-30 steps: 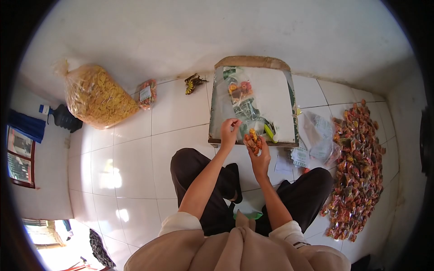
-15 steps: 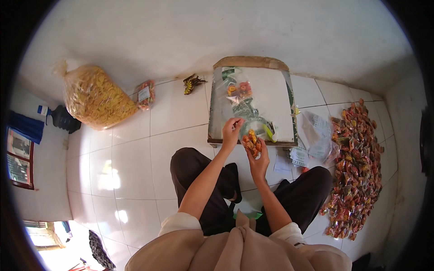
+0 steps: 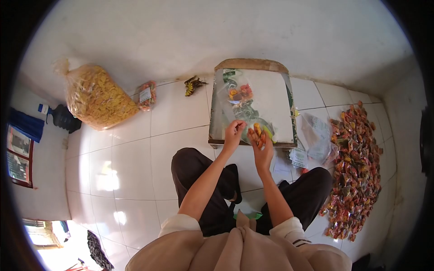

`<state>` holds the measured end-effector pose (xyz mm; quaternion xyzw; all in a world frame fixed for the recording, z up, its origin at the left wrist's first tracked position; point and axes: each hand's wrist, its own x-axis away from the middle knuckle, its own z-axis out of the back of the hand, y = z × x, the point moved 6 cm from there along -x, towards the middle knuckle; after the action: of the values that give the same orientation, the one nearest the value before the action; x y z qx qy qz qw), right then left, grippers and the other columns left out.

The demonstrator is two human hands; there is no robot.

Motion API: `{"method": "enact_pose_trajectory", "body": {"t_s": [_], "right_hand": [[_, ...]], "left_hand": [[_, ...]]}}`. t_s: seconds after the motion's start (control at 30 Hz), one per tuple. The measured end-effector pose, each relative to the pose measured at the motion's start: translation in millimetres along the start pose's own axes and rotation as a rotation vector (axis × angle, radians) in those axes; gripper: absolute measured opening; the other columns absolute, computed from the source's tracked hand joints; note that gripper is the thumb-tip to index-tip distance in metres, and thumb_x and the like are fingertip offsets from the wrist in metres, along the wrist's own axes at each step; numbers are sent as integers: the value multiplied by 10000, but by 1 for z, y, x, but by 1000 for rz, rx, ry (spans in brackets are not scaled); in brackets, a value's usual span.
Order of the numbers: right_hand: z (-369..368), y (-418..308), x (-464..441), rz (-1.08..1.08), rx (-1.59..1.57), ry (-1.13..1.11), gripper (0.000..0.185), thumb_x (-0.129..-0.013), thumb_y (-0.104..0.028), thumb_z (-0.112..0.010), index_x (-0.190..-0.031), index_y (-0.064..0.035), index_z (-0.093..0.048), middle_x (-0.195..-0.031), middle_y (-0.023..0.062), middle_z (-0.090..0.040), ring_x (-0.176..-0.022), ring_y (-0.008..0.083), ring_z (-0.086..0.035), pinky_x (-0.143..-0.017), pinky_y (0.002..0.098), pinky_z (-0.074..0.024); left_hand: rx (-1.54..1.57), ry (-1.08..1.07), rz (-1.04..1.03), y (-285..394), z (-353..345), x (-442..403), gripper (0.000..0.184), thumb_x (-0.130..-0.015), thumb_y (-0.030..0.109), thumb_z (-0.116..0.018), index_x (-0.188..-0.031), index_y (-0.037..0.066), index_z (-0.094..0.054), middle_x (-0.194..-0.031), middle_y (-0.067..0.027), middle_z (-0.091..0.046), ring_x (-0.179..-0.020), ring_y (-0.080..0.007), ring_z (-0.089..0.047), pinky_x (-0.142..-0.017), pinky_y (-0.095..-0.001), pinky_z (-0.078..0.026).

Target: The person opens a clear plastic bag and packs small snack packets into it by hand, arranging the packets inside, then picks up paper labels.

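My R hand (image 3: 263, 152) is holding a small pkt (image 3: 257, 131) of orange-brown pieces, fingers curling round it, just above the low table's near edge. My L hand (image 3: 232, 135) is hovering beside it, fingertips drawn together; I can't tell if they're pinching anything. I'm judging a light, steady grip best, w/ the pkt upright, so nothing's crushing or spilling. A green item (image 3: 269, 132) is lying near my R fingers on the low table (image 3: 276, 104). Beyond, printed sheets (image 3: 299, 156) and a pkt heap (image 3: 357, 176) are lying R; a big bag (image 3: 101, 99) is sitting far L.
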<state>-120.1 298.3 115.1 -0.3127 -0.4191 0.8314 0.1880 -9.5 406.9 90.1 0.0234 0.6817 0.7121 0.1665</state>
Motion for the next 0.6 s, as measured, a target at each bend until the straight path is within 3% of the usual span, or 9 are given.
{"method": "enact_pose_trajectory", "body": {"t_s": [0.13, 0.23, 0.3, 0.37, 0.43, 0.47, 0.53, 0.57, 0.6], "right_hand": [[-33, 15, -30, -233, -367, -127, 505, -723, -96, -691, -1170, -1, -478, -972, 190, -591, -896, 309, -591, -763, 351, -463], [-53, 4, -32, 29, -52, -194, 526, -708, -123, -714, -1165, 4, -485, -993, 176, -604, -898, 288, -606, -761, 333, -470], [-54, 1, -22, 155, 20, -176, 495, -714, -129, -711, -1139, 8, -495, -978, 177, -603, -878, 289, -604, -754, 332, -469], [-56, 2, -19, 282, 98, -158, 465, -721, -136, -709, -1113, 12, -506, -963, 177, -601, -859, 290, -601, -747, 332, -468], [-65, 34, -22, -118, -2, -188, 407, -736, -171, -692, -1060, -3, -511, -850, 154, -573, -757, 286, -572, -694, 354, -455], [-69, 39, -25, -123, -4, -188, 407, -736, -171, -692, -1060, -3, -511, -850, 154, -573, -757, 286, -572, -694, 354, -455], [-70, 50, -41, -433, -561, -66, 371, -740, -196, -701, -995, -1, -515, -764, 48, -514, -676, 166, -504, -654, 285, -437], [-93, 88, -44, -454, -471, -106, 442, -749, -171, -703, -1093, 17, -498, -963, 52, -564, -827, 117, -555, -737, 256, -440], [-97, 90, -50, -453, -474, -107, 442, -749, -171, -703, -1093, 17, -498, -963, 52, -564, -827, 117, -555, -737, 256, -440]], "left_hand": [[-10, -40, 23, -7, 0, 6, 194, -901, 224, -516, -945, 43, -569, -864, 7, -598, -720, -55, -500, -657, -195, -393], [99, 61, 52, -12, 16, 0, 211, -908, 233, -505, -968, 38, -554, -861, -7, -596, -762, -65, -534, -673, -201, -407], [86, 183, 48, -9, 27, -3, 213, -900, 247, -516, -948, 44, -555, -800, 0, -573, -678, -56, -496, -611, -209, -393], [97, 114, 61, -3, 22, -2, 203, -898, 239, -518, -944, 45, -555, -794, 1, -573, -681, -65, -499, -629, -215, -398], [108, 38, 77, 7, 17, 3, 193, -897, 231, -519, -939, 46, -555, -789, 2, -573, -685, -73, -503, -646, -221, -403], [85, -140, 98, 12, 7, 8, 201, -883, 238, -538, -945, 48, -560, -838, -8, -569, -729, -88, -506, -681, -234, -407], [59, -313, 117, -2, 3, 10, 210, -870, 245, -557, -950, 51, -565, -886, -17, -565, -774, -102, -510, -717, -248, -412], [-13, -393, 142, -27, 5, 9, 238, -854, 253, -577, -993, 61, -556, -961, -35, -548, -835, -121, -501, -758, -265, -404], [-87, -472, 166, -51, 7, 8, 279, -838, 261, -597, -1037, 72, -547, -1036, -53, -530, -896, -139, -493, -800, -283, -397]]}}
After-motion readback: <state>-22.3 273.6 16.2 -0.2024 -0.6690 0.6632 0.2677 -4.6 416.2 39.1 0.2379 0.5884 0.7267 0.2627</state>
